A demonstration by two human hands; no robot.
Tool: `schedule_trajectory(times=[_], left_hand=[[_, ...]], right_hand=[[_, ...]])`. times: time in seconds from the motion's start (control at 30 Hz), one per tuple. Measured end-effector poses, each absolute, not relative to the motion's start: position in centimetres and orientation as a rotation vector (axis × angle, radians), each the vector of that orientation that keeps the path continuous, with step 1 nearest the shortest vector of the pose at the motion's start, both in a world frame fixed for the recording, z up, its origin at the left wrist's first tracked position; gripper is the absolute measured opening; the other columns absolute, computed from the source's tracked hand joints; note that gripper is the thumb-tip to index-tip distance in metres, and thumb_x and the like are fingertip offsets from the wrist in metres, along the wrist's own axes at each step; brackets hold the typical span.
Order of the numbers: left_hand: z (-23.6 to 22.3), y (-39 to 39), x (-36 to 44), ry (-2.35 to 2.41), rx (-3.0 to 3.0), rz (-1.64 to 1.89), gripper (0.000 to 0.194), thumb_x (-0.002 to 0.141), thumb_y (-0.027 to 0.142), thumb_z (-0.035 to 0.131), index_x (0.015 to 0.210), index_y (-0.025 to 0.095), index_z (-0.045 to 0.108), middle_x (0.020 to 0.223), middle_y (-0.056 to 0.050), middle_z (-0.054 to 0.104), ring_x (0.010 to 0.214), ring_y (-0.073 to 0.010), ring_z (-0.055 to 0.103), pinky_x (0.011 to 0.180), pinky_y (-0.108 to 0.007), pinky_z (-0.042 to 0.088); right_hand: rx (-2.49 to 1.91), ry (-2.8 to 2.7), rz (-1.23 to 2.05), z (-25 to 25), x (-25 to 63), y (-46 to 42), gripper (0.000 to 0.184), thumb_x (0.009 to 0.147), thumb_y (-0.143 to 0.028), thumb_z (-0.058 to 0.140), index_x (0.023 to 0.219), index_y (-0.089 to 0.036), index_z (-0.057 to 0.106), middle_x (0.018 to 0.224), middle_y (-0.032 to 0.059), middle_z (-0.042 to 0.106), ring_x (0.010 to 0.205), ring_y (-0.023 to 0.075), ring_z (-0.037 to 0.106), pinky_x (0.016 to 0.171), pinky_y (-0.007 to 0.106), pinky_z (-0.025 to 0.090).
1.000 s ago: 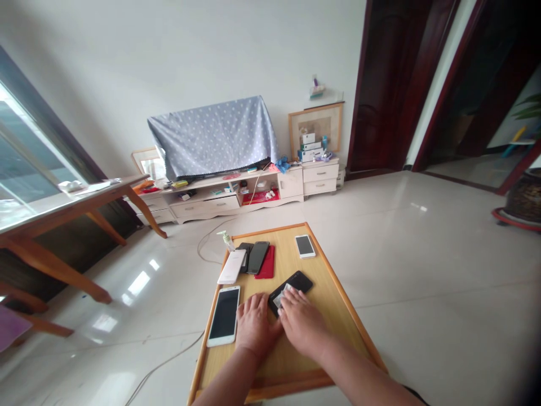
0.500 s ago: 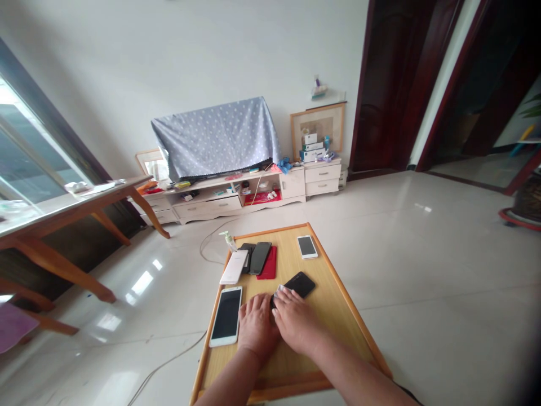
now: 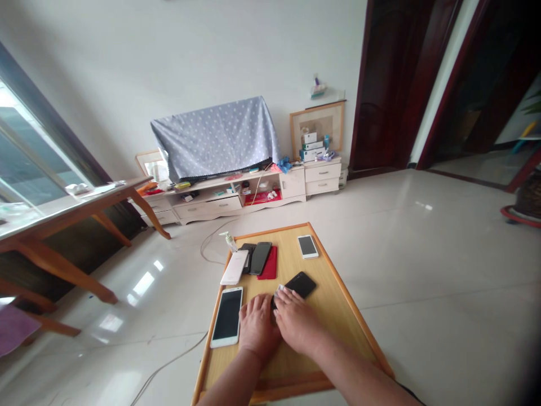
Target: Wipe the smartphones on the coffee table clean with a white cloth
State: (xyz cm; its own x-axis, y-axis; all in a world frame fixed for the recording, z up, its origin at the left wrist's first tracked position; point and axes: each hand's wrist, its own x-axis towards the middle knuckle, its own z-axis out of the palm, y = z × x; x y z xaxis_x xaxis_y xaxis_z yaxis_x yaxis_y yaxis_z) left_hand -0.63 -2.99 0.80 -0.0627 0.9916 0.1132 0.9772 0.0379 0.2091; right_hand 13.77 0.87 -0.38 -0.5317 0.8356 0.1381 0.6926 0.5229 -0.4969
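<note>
Pale yellow wood, rimmed in orange-brown, makes up the counter [image 3: 291, 239] in the lower middle of the frame. Two bare hands meet near its centre, arms reaching in from the bottom edge. Between them and just beyond lies a black smartphone [image 3: 303, 283], slanted toward the upper right, its lower part covered. The right hand [image 3: 298, 318] lies palm down across it, fingers close together over a pale scrap [image 3: 279, 288]. The left hand [image 3: 257, 327] is palm down beside it, fingers bent and slightly parted; whether either hand grips the phone underneath, I cannot tell.

Just left of the left hand lies a large white-framed phone [image 3: 227, 316], dark screen up. At the counter's upper left, a white phone [image 3: 234, 267], a black phone [image 3: 248, 262], a dark grey phone [image 3: 261, 258] and a flat red item [image 3: 271, 265] overlap, near a pump bottle [image 3: 230, 241]. A small white phone [image 3: 307, 246] lies alone at upper right. In the background, a polka-dot cloth [image 3: 215, 138] drapes over a low white cabinet [image 3: 207, 210].
</note>
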Motion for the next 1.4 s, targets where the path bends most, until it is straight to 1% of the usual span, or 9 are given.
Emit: schedule_trajectory(times=[0.17, 0.27, 0.43, 0.67, 0.87, 1.03, 1.13, 1.3, 1.4], left_hand=[[1.4, -3.2, -0.2, 2.230, 2.091, 0.345, 0.057, 0.081, 0.054, 0.060, 0.131, 0.026, 0.058, 0.137, -0.008, 0.059, 0.130, -0.0276, 0.046, 0.114, -0.044, 0.025], [1.5, -3.2, -0.1, 2.234, 2.087, 0.341, 0.057, 0.081, 0.054, 0.060, 0.131, 0.026, 0.058, 0.137, -0.007, 0.059, 0.130, -0.0275, 0.046, 0.114, -0.044, 0.026], [1.4, -3.1, -0.2, 2.235, 2.078, 0.320, 0.055, 0.086, 0.053, 0.054, 0.133, 0.026, 0.056, 0.140, -0.008, 0.057, 0.131, -0.0271, 0.046, 0.113, -0.043, 0.027], [1.0, -3.1, -0.4, 2.220, 2.110, 0.354, 0.058, 0.081, 0.055, 0.059, 0.131, 0.025, 0.057, 0.137, -0.008, 0.058, 0.130, -0.0276, 0.046, 0.113, -0.043, 0.026], [0.6, -3.0, -0.7, 2.215, 2.105, 0.343, 0.055, 0.084, 0.045, 0.057, 0.134, 0.025, 0.055, 0.141, -0.007, 0.056, 0.131, -0.0263, 0.046, 0.113, -0.042, 0.027], [1.1, -3.1, -0.3, 2.220, 2.108, 0.360, 0.058, 0.081, 0.054, 0.059, 0.131, 0.025, 0.057, 0.137, -0.008, 0.058, 0.130, -0.0278, 0.046, 0.113, -0.044, 0.026], [1.2, -3.1, -0.3, 2.225, 2.099, 0.342, 0.057, 0.082, 0.054, 0.059, 0.131, 0.026, 0.057, 0.137, -0.008, 0.058, 0.130, -0.0277, 0.046, 0.114, -0.044, 0.025], [0.8, -3.0, -0.7, 2.213, 2.109, 0.323, 0.048, 0.088, 0.037, 0.051, 0.134, 0.026, 0.056, 0.142, -0.006, 0.055, 0.132, -0.0248, 0.045, 0.113, -0.040, 0.027], [0.9, -3.0, -0.7, 2.211, 2.113, 0.333, 0.051, 0.086, 0.046, 0.054, 0.133, 0.026, 0.056, 0.140, -0.007, 0.056, 0.131, -0.0267, 0.046, 0.113, -0.042, 0.027]], right_hand=[[-1.630, -2.264, 0.492, -0.1, 16.3, 3.3, 0.056, 0.103, -0.032, 0.025, 0.147, -0.007, 0.047, 0.157, 0.0161, 0.037, 0.150, 0.0259, 0.025, 0.122, 0.044, 0.018], [-1.668, -2.257, 0.481, -0.1, 16.5, 2.6, 0.057, 0.102, -0.033, 0.026, 0.148, -0.005, 0.046, 0.158, 0.0171, 0.036, 0.150, 0.0278, 0.024, 0.123, 0.043, 0.018], [-1.440, -2.368, 0.556, 0.0, 15.6, -0.1, 0.055, 0.103, -0.034, 0.026, 0.147, -0.009, 0.048, 0.157, 0.0140, 0.039, 0.149, 0.0258, 0.028, 0.123, 0.040, 0.018], [-1.706, -2.244, 0.517, 0.5, 17.8, 2.1, 0.056, 0.102, -0.032, 0.027, 0.145, -0.004, 0.049, 0.156, 0.0179, 0.039, 0.149, 0.0280, 0.027, 0.122, 0.043, 0.022], [-1.357, -2.398, 0.602, 0.2, 15.2, -1.0, 0.055, 0.103, -0.034, 0.027, 0.147, -0.009, 0.049, 0.156, 0.0142, 0.040, 0.148, 0.0261, 0.030, 0.123, 0.040, 0.019], [-1.626, -2.259, 0.502, 0.4, 17.2, 2.0, 0.055, 0.103, -0.032, 0.026, 0.145, -0.007, 0.050, 0.156, 0.0157, 0.040, 0.149, 0.0266, 0.029, 0.123, 0.043, 0.020], [-1.622, -2.254, 0.501, 0.4, 16.8, 2.1, 0.055, 0.103, -0.032, 0.026, 0.145, -0.006, 0.049, 0.156, 0.0163, 0.040, 0.149, 0.0270, 0.027, 0.123, 0.043, 0.020], [-1.295, -2.384, 0.604, 0.1, 14.0, -0.1, 0.054, 0.103, -0.033, 0.027, 0.149, -0.012, 0.047, 0.157, 0.0119, 0.039, 0.149, 0.0235, 0.027, 0.123, 0.040, 0.018], [-1.387, -2.347, 0.580, 0.0, 14.5, 1.5, 0.053, 0.103, -0.033, 0.026, 0.146, -0.014, 0.050, 0.156, 0.0112, 0.041, 0.149, 0.0234, 0.028, 0.123, 0.042, 0.017]])
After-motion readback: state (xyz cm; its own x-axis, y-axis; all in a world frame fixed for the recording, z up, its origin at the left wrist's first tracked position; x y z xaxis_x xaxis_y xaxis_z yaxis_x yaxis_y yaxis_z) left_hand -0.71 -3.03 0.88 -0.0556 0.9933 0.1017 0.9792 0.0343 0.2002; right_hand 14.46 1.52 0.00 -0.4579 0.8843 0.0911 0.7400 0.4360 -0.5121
